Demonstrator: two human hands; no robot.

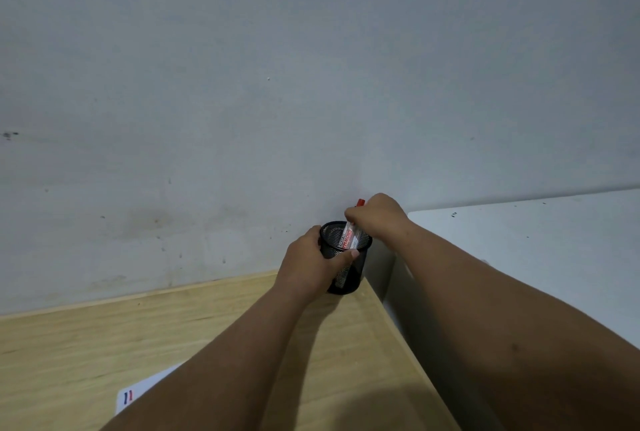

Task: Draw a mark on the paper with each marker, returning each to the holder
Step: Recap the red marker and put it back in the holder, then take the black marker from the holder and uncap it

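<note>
1. At the lower left, a white sheet of paper (145, 392) is seen on the wooden table (86, 354), its near part cut off by the left forearm; a blue and a red stroke (short, side by side) are drawn near its visible corner.
2. The grey wall (242, 84) is met by the table's far edge, and scuffs and dark specks are scattered over it.
3. The left hand (308, 268) is wrapped around the black mesh holder (346, 257), fingers curled behind it and the thumb pressed across its front just under the rim.
4. The holder is stood on the table's far right corner, close to the wall and just beside the white cabinet (536, 257).
5. A red-capped marker (352, 235) is held tilted in the holder's mouth, its lower part inside the mesh and its cap end raised above the rim.
6. The right hand (377, 216) is closed on the marker's upper barrel, fingertips pinched together around it (most of the cap is hidden by the knuckles).
7. The cabinet's top is seen at the far right, partly covered by the right forearm.
</note>
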